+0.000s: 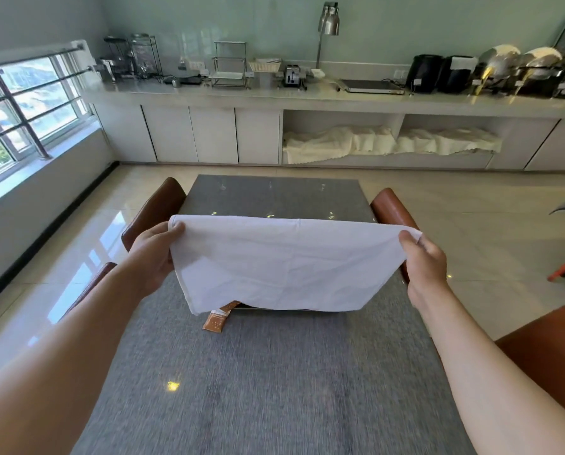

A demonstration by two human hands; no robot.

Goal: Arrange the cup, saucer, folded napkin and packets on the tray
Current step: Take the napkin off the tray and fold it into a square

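Head view: left hand [154, 254] and right hand [424, 261] each have fingers [407, 239] pinched on a top corner of the white cloth napkin [281, 264], spread above the grey worktop [258, 372]. Brown paper packets [216, 320] lie beneath its lower edge.

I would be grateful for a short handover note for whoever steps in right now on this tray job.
Left hand and right hand each pinch a top corner of the white napkin, held spread above the grey table.
Brown packets lie on the table by the tray edge; the napkin hides the rest. Cup and saucer are not visible.
Nothing visibly arranged.
Left: fold the napkin, then set everything on the tray.
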